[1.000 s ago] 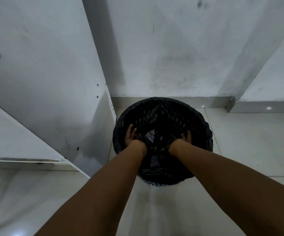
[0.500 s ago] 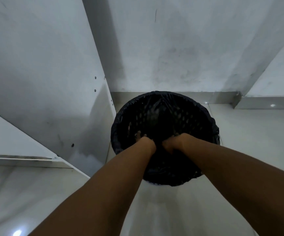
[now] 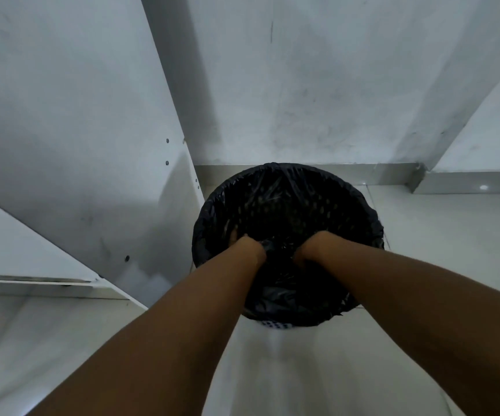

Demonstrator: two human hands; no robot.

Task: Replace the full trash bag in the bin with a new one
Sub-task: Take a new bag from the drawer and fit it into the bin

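One bin point(image 3: 275, 325), lined with one black bag point(image 3: 287, 202); two hands, left hand point(image 3: 247, 246) and right hand point(image 3: 313, 246), both reaching inside it; one white cabinet point(image 3: 71, 145) beside it

White panel point(image 3: 98, 163) close left of bin point(image 3: 275, 325), open floor point(image 3: 440, 229) right.

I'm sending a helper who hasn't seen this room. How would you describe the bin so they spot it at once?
Look where the grey wall meets the tiled floor, right of a white cabinet panel. The bin stands there, round and perforated. A black trash bag folded over its rim makes it the only dark thing among pale surfaces.
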